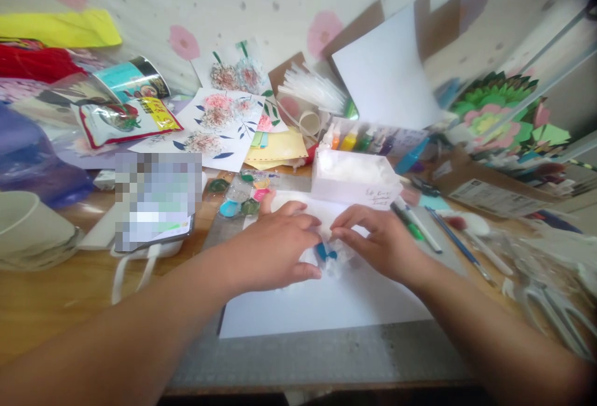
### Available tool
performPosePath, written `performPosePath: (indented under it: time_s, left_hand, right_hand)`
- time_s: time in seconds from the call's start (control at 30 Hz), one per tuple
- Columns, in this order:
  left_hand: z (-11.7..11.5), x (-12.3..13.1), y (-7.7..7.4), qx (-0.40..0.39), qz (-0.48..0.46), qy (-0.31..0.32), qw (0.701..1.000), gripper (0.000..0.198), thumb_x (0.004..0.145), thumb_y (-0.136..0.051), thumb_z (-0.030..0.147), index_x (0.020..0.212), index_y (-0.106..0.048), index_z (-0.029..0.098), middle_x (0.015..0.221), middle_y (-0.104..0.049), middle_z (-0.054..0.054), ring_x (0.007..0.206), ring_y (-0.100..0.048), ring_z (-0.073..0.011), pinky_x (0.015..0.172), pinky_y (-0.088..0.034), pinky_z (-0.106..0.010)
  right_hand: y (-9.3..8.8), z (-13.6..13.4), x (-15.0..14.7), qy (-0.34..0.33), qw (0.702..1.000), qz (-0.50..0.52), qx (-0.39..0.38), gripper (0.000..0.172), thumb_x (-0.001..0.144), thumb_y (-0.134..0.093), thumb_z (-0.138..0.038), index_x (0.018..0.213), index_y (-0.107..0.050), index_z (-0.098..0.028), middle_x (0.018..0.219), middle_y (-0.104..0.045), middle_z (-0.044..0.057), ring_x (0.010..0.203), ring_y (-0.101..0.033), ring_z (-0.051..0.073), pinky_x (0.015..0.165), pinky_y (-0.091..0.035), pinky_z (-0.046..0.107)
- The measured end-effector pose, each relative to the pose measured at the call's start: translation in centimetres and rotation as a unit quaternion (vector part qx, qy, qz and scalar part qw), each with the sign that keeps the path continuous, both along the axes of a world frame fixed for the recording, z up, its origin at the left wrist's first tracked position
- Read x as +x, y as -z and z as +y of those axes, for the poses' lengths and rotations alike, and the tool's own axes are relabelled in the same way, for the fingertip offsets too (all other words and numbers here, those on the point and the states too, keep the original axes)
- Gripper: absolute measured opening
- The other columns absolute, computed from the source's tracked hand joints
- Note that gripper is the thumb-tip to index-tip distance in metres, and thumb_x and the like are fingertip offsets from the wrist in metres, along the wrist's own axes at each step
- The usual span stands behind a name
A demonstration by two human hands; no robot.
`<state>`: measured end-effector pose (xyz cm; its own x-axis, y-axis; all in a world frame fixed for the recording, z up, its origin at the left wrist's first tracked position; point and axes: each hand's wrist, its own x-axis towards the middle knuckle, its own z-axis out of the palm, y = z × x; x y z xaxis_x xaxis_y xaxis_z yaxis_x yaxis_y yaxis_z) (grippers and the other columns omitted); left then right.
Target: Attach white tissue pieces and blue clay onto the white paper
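Forearms point(196, 297) come in from both lower corners, closest to my view. Between the hands, on the white sheet point(298, 313), I see crumpled white material point(344, 258) with a small blue piece point(321, 250) beside it; blur keeps me from naming either. The left hand point(280, 244) is palm down, fingers spread, thumb well apart from them. On the right hand point(380, 238), thumb and forefinger come close together over the white material; I cannot tell whether they pinch any of it. I'd judge light fingertip work best: steady the material with the left, handle one small bit at a time with the right, and avoid squashing it. Just behind stands the white box point(357, 191), with the paint palette point(240, 193) to the left and pens point(422, 229) to the right. Under the sheet, I see a grey mat point(298, 362).
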<state>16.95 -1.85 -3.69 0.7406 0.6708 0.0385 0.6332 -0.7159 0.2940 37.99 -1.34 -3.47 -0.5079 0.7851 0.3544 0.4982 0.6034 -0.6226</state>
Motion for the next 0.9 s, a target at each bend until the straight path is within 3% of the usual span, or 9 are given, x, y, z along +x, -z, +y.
performPosePath:
  time_s: [0.27,0.4,0.53,0.77,0.9]
  left_hand:
    - [0.0,-0.1,-0.1,0.001,0.004,0.003,1.000,0.028,0.082,-0.059,0.049,0.098,-0.066,0.027,0.128,-0.054,-0.001,0.126,-0.033,-0.0312,0.103,-0.023,-0.053]
    - [0.1,-0.1,-0.1,-0.006,0.004,0.007,1.000,0.027,0.082,-0.059,0.049,0.099,-0.066,0.030,0.129,-0.054,0.000,0.125,-0.033,-0.0312,0.101,-0.025,-0.053]
    - [0.0,-0.1,-0.3,-0.007,0.009,0.006,1.000,0.028,0.082,-0.060,0.049,0.099,-0.066,0.029,0.128,-0.054,-0.001,0.125,-0.034,-0.0310,0.101,-0.026,-0.053]
    - [0.0,0.0,-0.3,0.003,0.012,0.005,1.000,0.029,0.081,-0.059,0.050,0.101,-0.064,0.028,0.125,-0.056,-0.003,0.124,-0.035,-0.0322,0.105,-0.012,-0.060]
    - [0.0,-0.1,-0.1,0.007,0.010,0.004,1.000,0.033,0.082,-0.059,0.050,0.106,-0.063,0.029,0.125,-0.055,-0.003,0.125,-0.035,-0.0323,0.104,-0.018,-0.058]
  right_hand:
    - [-0.6,-0.1,0.1,0.045,0.995,0.083,-0.030,0.018,0.085,-0.060,-0.028,0.069,-0.063,-0.022,0.076,-0.069,0.001,0.070,-0.064,0.015,0.067,-0.051,0.028]
    - [-0.8,-0.2,0.5,0.073,0.988,0.138,-0.006,0.017,0.086,-0.059,-0.027,0.072,-0.068,-0.022,0.081,-0.068,0.003,0.075,-0.064,0.015,0.071,-0.050,0.030]
    - [-0.5,-0.2,0.5,0.048,0.997,0.064,0.008,0.016,0.086,-0.059,-0.026,0.072,-0.065,-0.022,0.076,-0.069,0.002,0.070,-0.064,0.016,0.067,-0.050,0.029]
    - [0.4,0.0,-0.1,0.007,0.999,-0.002,0.049,0.012,0.086,-0.057,-0.020,0.074,-0.058,-0.022,0.076,-0.068,0.001,0.068,-0.062,0.014,0.062,-0.048,0.026]
    - [0.4,0.0,0.0,0.005,0.999,-0.025,0.046,0.014,0.086,-0.056,-0.020,0.072,-0.057,-0.022,0.075,-0.068,0.001,0.068,-0.062,0.015,0.061,-0.047,0.026]
